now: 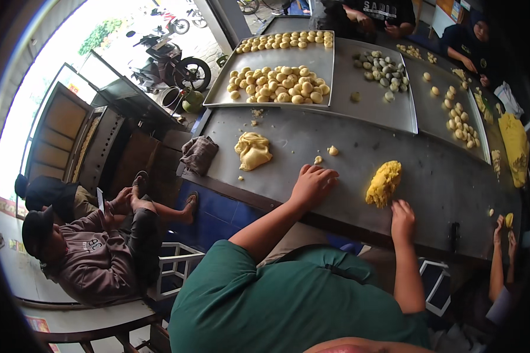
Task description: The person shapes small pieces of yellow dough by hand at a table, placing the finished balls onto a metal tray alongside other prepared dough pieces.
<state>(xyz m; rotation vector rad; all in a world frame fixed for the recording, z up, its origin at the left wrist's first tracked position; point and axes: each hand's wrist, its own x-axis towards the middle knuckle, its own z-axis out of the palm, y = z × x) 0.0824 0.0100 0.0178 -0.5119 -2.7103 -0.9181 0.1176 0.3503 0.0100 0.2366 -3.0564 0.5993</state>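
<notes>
My left hand (315, 185) is palm down at the near edge of the steel table, its fingers curled and pressed together; anything under them is hidden. Just beyond it lie two small dough bits (333, 151). My right hand (403, 220) is closed, fingertips bent inward, just below a crumbly yellow mound of filling (384, 183); I cannot make out what its fingers hold. To the left of my hands sits a soft, pale yellow lump of dough (253, 150), with crumbs around it.
A tray (218, 97) of pale dough balls, another (341, 106) with greenish balls and a third (421, 109) line the table's far side. A crumpled cloth (199, 155) lies at the left corner. Co-workers' hands (503, 232) work at the right; a seated person (94, 253) is at left.
</notes>
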